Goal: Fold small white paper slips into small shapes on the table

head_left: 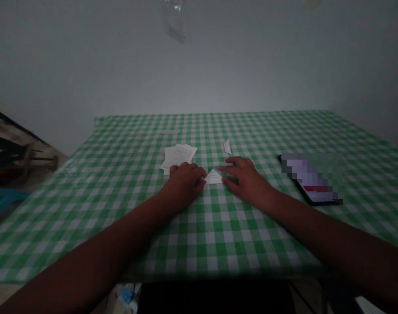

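Note:
A small white paper folded into a triangle (214,177), with faint printed lines, lies on the checked cloth between my two hands. At its left corner, my left hand (185,183) has thumb and forefinger closed on the paper. My right hand (246,179) is on the other side, its fingers apart, with the thumb close to the right corner and the forefinger near the slanted edge. Partly behind my left hand is a loose stack of printed paper sheets (179,155). Beyond my right hand stands a small folded piece of printed paper (227,146).
A green and white checked tablecloth (212,235) covers the table, which meets a pale wall (245,61). On the right lies a phone (308,179) with its screen lit and blurred. A blue plastic stool (5,198) shows beyond the left edge.

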Tool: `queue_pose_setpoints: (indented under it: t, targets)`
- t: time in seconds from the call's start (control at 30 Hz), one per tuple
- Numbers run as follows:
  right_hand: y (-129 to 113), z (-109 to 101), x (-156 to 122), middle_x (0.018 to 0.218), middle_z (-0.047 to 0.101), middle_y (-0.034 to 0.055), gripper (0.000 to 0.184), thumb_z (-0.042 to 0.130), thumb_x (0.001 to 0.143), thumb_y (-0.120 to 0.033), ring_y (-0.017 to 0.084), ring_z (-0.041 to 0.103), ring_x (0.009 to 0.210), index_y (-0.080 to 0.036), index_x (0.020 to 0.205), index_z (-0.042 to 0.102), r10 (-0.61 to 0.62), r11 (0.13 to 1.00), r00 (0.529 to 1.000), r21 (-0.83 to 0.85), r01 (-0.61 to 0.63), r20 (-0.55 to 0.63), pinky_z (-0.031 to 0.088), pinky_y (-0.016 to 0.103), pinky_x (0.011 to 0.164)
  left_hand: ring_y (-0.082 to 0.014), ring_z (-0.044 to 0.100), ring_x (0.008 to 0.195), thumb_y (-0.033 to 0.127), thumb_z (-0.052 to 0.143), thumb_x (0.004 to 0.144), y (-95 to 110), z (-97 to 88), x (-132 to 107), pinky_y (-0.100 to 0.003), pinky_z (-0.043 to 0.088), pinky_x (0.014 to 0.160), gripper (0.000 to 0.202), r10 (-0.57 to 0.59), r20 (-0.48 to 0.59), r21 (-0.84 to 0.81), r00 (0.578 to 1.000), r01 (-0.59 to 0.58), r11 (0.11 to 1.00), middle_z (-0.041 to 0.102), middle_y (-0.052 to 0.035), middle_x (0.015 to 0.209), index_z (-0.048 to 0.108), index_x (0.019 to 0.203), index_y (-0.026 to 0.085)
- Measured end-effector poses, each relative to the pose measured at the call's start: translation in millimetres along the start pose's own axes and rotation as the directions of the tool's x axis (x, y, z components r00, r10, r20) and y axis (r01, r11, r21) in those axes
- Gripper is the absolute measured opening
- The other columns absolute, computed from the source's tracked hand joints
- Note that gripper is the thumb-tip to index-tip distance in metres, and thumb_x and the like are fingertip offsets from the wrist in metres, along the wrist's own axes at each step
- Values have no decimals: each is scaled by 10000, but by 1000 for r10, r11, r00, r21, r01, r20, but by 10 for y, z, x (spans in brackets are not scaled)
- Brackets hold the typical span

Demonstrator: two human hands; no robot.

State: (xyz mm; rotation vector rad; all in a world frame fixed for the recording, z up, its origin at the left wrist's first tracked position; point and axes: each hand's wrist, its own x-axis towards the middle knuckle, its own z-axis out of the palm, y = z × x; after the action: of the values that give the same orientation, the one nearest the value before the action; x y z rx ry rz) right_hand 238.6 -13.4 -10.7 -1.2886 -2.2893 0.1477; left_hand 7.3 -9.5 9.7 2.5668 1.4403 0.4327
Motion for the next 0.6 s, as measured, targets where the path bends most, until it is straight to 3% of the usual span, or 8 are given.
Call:
queue_pose_setpoints:
  t: [0.1, 0.27, 0.43, 0.6]
  targets:
    - [-42, -35, 17, 1179, 608, 120, 218, 603, 893, -216, 276, 509, 1107, -190, 1084, 706, -38, 999, 999, -2, 38, 7, 435, 461, 962, -246, 550, 1046, 224, 596, 888, 38, -20, -7, -440, 328, 883, 225, 33, -13, 17, 999, -33, 999, 663, -25, 1093, 666, 1097, 272]
    - [-141, -103, 56, 1014, 693, 67, 198, 548, 916, -130, 236, 531, 1017, -184, 984, 726, -142, 985, 969, -69, 159, 203, 400, 390, 861, -240, 546, 1081, 124, 528, 906, 89, -49, -1, -455, 310, 889, 279, 115, 66, 72, 991, -120, 990, 678, -25, 1145, 711, 1052, 276]
    - [-293, -215, 22, 1049, 703, 66, 229, 522, 945, -151, 256, 525, 1041, -198, 1062, 713, -97, 957, 952, -235, 169, 289, 341, 403, 827, -238, 554, 1090, 114, 486, 931, 136, -69, -55, -508, 285, 967, 283, 188, 86, 152, 978, -199, 968, 687, -40, 1135, 696, 1068, 243]
    - [-444, -266, -61, 1098, 690, 82, 353, 451, 976, -164, 281, 523, 1059, -218, 1292, 598, -92, 918, 940, -337, 208, 329, 329, 427, 819, -262, 563, 1087, 99, 462, 914, 274, -93, -163, -582, 254, 1033, 315, 177, 94, 243, 980, -195, 950, 683, -82, 1104, 639, 1153, 205]
